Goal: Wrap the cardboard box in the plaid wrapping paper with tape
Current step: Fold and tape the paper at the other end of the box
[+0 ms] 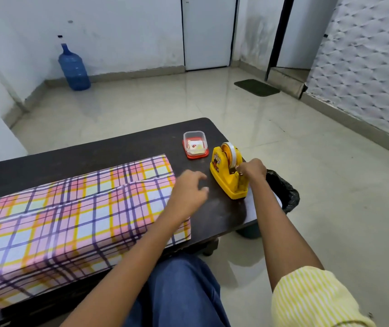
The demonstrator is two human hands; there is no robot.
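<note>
Right hand [252,169] pinches tape [230,152] on yellow dispenser [223,179], left hand [186,192] hovers

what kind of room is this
Likely a plain room in a home or small office: glossy tiled floor, a big blue water jug standing by the white wall, and a doormat near the far corner.

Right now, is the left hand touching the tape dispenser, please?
No, the left hand is apart from the tape dispenser; the right hand touches it.
</note>
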